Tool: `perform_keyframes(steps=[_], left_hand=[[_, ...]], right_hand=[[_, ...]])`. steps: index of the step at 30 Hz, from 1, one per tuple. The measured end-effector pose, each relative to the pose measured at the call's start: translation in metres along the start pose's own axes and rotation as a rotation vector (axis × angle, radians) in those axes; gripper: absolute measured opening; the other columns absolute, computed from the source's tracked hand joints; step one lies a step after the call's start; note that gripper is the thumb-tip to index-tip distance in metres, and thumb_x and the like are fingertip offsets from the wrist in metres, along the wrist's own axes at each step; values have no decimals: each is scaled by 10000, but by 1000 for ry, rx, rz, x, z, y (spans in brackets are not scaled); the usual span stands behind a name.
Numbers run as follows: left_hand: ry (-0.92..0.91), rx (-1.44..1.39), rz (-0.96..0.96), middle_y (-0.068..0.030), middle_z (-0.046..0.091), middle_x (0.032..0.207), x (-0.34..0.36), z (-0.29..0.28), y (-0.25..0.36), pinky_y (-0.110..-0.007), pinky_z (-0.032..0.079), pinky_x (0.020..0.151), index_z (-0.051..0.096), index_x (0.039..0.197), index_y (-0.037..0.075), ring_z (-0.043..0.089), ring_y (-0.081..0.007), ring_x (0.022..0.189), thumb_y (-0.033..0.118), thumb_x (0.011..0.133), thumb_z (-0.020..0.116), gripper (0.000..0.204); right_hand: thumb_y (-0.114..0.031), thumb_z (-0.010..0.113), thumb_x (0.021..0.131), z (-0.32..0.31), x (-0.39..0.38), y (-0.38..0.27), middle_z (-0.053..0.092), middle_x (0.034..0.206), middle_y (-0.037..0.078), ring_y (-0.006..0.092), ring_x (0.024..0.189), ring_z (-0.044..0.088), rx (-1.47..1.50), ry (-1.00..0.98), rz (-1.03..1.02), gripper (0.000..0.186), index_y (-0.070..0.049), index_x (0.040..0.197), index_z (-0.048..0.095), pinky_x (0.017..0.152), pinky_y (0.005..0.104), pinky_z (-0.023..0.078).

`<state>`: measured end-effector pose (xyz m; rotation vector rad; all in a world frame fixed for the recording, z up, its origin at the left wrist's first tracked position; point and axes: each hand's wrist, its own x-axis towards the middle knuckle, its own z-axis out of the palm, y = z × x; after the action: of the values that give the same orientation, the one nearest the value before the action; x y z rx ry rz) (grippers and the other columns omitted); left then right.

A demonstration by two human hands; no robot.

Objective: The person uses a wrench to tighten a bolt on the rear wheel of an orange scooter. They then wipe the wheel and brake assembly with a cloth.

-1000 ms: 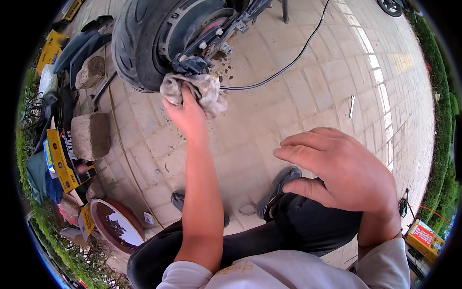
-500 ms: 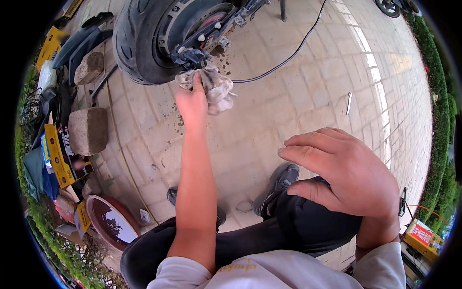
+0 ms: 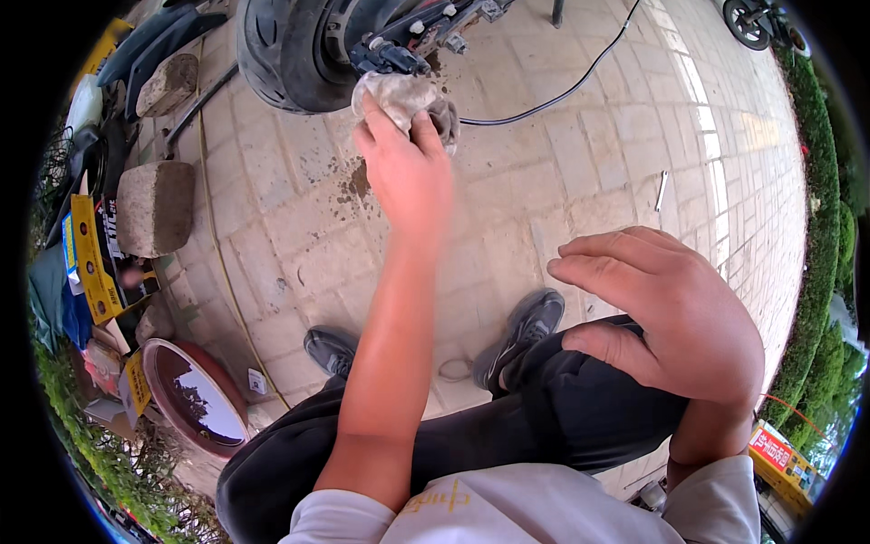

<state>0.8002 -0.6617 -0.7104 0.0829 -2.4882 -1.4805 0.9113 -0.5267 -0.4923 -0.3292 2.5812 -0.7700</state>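
Currently, the person's left hand (image 3: 406,172) is gripping a crumpled, stained, grey-white cloth (image 3: 399,93) at the upper centre of the frame, its fingers closing around the fabric with the thumb on the right side. The cloth is sitting just below a dark, blocky mechanical part (image 3: 385,59) beside a black, treaded rubber wheel (image 3: 272,54); whether cloth and part are touching is not showing clearly. The right hand (image 3: 675,313) is hovering at right of centre, its fingers curving loosely, thumb well apart, holding nothing.

The work with the cloth seems to be under way: the fabric is bearing dark smudges, and dark spots (image 3: 358,181) are marking the beige paving below. The cloth is partly covering what lies behind it, so how much is done or left is not showing.

As for writing, a yellow box (image 3: 781,471) at lower right is carrying a red label with white characters, a yellow-and-black carton (image 3: 98,272) at left is showing print, and the pale grey shirt (image 3: 517,503) at bottom centre is displaying yellow lettering.
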Motion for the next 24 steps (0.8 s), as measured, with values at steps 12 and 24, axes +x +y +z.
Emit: perform_keyframes(steps=[12,24], left_hand=[[-319,383,-32,-168,535,1196,16,-24,6,-428,482,846,403,1419,93,589,-370,1009,309,881,615,617],[-364,-657,-461,-141,475,1368,17,-3,17,-392,482,948,305,1444,47,517,-244,1213,119,945,545,559]], right_hand=[[-237,753,728,-1,6,0,633,1086,159,357,944,606,-14,49,-28,443,-23,1096,628,810,409,494],[-252,759,686,-17,-13,10,634,1058,82,271,928,612,-60,-31,47,428,-69,1042,608,836,374,490]])
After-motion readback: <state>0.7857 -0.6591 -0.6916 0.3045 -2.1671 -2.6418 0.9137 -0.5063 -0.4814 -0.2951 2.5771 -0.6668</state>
